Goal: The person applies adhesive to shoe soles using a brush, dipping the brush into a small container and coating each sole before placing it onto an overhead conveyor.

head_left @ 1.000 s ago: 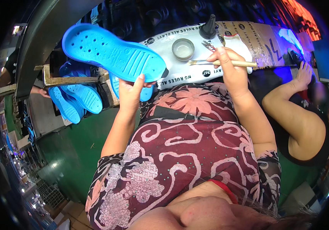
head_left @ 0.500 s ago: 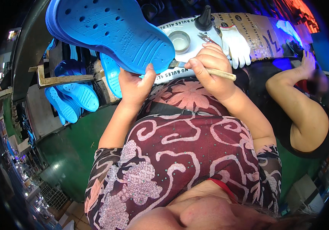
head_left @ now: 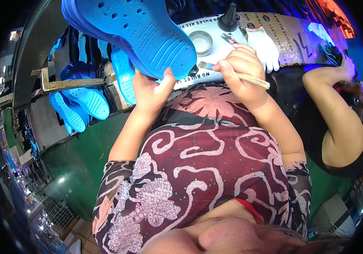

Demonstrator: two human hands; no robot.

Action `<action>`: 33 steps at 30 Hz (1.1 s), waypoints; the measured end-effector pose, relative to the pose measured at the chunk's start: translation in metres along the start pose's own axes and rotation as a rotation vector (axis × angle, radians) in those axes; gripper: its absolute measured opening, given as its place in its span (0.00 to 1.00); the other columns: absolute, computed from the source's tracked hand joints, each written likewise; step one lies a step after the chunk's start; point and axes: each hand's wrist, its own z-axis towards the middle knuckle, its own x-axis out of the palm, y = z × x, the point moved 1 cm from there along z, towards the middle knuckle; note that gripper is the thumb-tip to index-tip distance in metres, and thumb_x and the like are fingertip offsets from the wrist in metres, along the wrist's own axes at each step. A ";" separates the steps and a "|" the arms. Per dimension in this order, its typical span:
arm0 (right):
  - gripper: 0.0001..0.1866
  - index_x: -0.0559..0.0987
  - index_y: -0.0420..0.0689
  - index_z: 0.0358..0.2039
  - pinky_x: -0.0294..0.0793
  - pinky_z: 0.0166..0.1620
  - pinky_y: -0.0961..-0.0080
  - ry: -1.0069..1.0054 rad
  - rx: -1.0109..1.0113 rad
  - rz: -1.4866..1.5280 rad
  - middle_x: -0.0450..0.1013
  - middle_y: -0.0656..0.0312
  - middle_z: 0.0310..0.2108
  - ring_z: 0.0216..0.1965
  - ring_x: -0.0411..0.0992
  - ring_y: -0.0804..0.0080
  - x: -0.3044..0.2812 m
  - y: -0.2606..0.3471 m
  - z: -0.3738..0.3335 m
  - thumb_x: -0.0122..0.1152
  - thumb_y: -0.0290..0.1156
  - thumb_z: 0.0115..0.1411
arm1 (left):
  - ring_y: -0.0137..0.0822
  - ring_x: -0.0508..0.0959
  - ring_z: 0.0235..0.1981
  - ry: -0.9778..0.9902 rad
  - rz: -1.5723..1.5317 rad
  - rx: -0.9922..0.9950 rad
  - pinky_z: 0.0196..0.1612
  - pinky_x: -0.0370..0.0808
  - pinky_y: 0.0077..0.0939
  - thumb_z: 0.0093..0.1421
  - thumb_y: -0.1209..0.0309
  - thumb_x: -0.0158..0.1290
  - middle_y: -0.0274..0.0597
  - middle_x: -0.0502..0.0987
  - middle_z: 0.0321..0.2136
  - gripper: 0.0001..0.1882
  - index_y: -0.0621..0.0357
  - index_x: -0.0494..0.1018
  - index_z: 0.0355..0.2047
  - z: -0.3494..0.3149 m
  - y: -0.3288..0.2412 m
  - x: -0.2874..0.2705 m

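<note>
My left hand (head_left: pixel 152 88) is closed on the heel end of a large blue shoe sole (head_left: pixel 137 36), thumb on top. The sole has round holes toward its far end and raised ridges near the heel. My right hand (head_left: pixel 245 75) is wrapped round the pale wooden handle of a paintbrush (head_left: pixel 253 80). Its bristle end points left at the heel and stands a little apart from it. Just beyond lie a small round bowl (head_left: pixel 209 50) with pale contents and a pair of red-handled snips (head_left: pixel 229 39), partly hidden by my fingers.
A black cone-shaped bottle (head_left: pixel 228 19) and a white glove (head_left: pixel 264 46) lie on the board (head_left: pixel 289 36). More blue soles (head_left: pixel 86 97) hang by a wooden bar (head_left: pixel 72 84) at left. Another person's arm (head_left: pixel 335 101) reaches in at the right.
The brush has drawn back to the right, away from the heel edge it was at. The sole in my left hand has shifted slightly right.
</note>
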 end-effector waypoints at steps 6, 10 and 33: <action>0.12 0.75 0.42 0.15 0.61 0.32 0.72 0.001 -0.022 0.062 0.67 0.62 0.14 0.18 0.64 0.65 0.000 0.004 0.003 0.58 0.32 0.52 | 0.33 0.75 0.38 -0.001 0.056 0.037 0.44 0.70 0.26 0.48 0.79 0.51 0.47 0.73 0.38 0.21 0.69 0.63 0.45 0.001 0.003 0.001; 0.11 0.75 0.43 0.15 0.63 0.34 0.72 0.073 0.030 0.047 0.67 0.63 0.14 0.18 0.64 0.65 0.002 0.003 -0.003 0.59 0.31 0.51 | 0.33 0.76 0.35 -0.007 0.139 0.115 0.41 0.72 0.26 0.47 0.80 0.52 0.47 0.74 0.35 0.19 0.69 0.66 0.42 0.002 0.003 0.001; 0.13 0.78 0.42 0.17 0.67 0.42 0.68 -0.025 0.171 0.171 0.73 0.64 0.17 0.21 0.69 0.68 -0.006 0.011 -0.002 0.55 0.30 0.56 | 0.31 0.75 0.30 -0.057 0.211 0.394 0.35 0.72 0.23 0.45 0.81 0.53 0.43 0.75 0.30 0.15 0.67 0.68 0.36 0.005 0.002 0.006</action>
